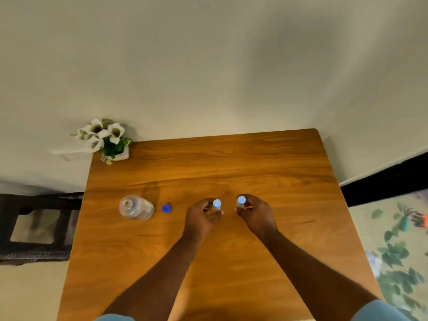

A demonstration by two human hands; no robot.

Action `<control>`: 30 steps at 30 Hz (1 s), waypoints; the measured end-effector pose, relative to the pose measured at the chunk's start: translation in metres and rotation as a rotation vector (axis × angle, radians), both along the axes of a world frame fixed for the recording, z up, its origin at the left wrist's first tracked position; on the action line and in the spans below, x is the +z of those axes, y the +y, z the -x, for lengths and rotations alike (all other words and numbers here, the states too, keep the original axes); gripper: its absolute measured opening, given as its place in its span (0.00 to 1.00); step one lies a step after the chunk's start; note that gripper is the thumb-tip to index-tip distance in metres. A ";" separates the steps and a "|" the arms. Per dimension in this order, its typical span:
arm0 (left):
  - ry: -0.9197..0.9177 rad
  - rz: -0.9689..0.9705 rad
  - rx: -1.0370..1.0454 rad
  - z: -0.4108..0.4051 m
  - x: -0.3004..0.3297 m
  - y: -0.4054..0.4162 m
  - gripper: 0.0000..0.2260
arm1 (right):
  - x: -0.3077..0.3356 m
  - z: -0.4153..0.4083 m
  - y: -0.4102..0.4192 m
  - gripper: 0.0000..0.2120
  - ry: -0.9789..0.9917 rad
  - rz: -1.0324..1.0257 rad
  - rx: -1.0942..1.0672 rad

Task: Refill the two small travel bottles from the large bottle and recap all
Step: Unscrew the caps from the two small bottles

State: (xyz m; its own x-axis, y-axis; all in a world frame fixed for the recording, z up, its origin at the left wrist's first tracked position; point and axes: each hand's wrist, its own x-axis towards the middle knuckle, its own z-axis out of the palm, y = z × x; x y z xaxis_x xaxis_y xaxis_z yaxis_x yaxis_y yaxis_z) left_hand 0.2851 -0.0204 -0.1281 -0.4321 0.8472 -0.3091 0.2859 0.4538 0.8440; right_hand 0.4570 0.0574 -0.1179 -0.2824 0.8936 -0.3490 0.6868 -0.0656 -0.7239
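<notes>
**Both travel bottles in hand, large bottle standing open**

A little below the middle of the frame, the person's left hand [203, 216] is closed around a small clear travel bottle with a pale blue cap [217, 204], fingers curled about its body so that only the cap and a sliver of the side show. Just to the right, the right hand [256, 213] is wrapped the same way around a second small clear bottle with a pale blue cap [241, 201]. The two small bottles stand upright, near each other but apart, on the brown wooden table [231, 163]. Whether they rest on the wood or are lifted slightly cannot be told from above.

At the left of the table stands the large clear plastic bottle [136, 207], upright, its mouth uncovered. Its round dark blue cap [166, 208] lies on the table just beside it, between the large bottle and the left hand, probably set close so it can be picked up again easily.

Both small caps sit on their bottles; whether they are screwed tight is not visible. Each hand steadying one bottle suggests they are being set down or gathered together. If both are already filled, recapping the large bottle is the step left.

A white pot of white flowers [108, 142] sits at the table's upper left corner, well clear of the work.
</notes>
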 end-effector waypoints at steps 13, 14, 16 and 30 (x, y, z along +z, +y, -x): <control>0.001 0.032 -0.024 0.008 -0.025 -0.053 0.18 | -0.021 0.004 -0.054 0.21 -0.066 -0.050 0.111; 0.002 0.037 -0.028 0.008 -0.024 -0.052 0.18 | -0.020 0.004 -0.053 0.21 -0.076 -0.052 0.118; 0.001 0.037 -0.022 0.009 -0.023 -0.051 0.18 | -0.022 0.005 -0.052 0.22 -0.091 -0.052 0.120; -0.060 -0.103 0.047 0.025 0.014 -0.044 0.22 | 0.030 0.006 -0.043 0.56 -0.086 -0.240 0.211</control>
